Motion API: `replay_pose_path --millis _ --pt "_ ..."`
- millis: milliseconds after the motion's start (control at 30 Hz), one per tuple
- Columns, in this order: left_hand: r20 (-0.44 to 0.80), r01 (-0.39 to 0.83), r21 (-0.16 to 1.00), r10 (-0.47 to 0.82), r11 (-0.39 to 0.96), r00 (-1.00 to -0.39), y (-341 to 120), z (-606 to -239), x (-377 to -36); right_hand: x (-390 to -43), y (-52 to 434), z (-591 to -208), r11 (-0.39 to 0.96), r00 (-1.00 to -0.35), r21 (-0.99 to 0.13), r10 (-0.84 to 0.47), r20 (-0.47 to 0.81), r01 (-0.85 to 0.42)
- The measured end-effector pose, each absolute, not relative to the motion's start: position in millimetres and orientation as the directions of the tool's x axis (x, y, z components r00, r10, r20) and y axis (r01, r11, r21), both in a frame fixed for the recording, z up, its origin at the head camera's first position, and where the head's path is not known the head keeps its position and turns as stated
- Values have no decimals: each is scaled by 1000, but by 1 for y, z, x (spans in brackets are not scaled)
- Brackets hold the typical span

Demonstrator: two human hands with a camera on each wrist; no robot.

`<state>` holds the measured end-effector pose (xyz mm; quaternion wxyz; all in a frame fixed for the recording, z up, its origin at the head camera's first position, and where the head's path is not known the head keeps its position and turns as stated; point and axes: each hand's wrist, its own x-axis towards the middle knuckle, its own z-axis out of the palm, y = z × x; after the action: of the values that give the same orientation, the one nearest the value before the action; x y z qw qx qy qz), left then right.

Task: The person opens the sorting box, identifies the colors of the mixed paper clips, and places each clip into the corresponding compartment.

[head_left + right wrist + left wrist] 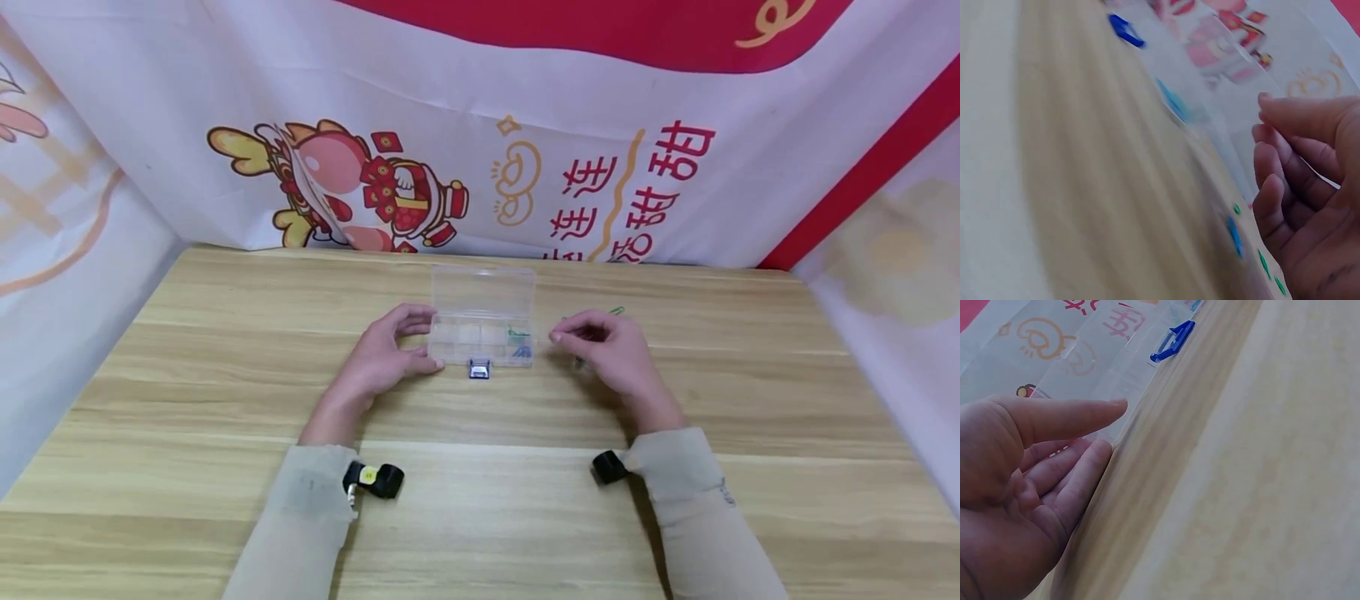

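Note:
A clear plastic compartment box (455,351) stands with its see-through lid (483,292) raised at the back and a blue latch (479,368) at its front. Green paper clips (517,333) and blue ones (521,352) lie in its right-end compartments. My left hand (386,350) holds the box's left end, thumb at the front corner and fingers at the side. Just right of the box is my right hand (611,346), thumb tip against the index finger, other fingers curled. I cannot tell whether a small thing is pinched there.
Loose clips lie on the wooden table (480,517) beneath and beside the right hand, among them a green clip (617,310) and a blue one (1234,236). A printed cloth (480,100) hangs behind the table's far edge.

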<state>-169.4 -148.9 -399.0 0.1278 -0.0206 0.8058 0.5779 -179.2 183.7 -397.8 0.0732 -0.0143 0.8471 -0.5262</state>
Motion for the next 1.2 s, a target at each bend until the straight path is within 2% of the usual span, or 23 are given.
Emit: replay_pose_path --millis 133,400,600,833,1200 --pt "-219 -170 927 114 333 -969 -150 -398 -170 -182 202 -396 392 -990 -914 -51 -130 100" --pt "-216 -169 927 110 336 -970 -152 -399 -174 -186 227 -399 443 -986 -885 -13 -166 143" --pt "-225 -177 926 110 335 -968 -151 -398 -174 -185 229 -399 531 -984 -840 -58 -168 112" --pt "-228 -180 928 115 325 -967 -149 -399 -172 -181 234 -395 675 -965 -736 -150 -216 60" --pt "-232 -186 932 119 310 -965 -151 -402 -170 -180 230 -395 719 -954 -695 -208 -216 0"
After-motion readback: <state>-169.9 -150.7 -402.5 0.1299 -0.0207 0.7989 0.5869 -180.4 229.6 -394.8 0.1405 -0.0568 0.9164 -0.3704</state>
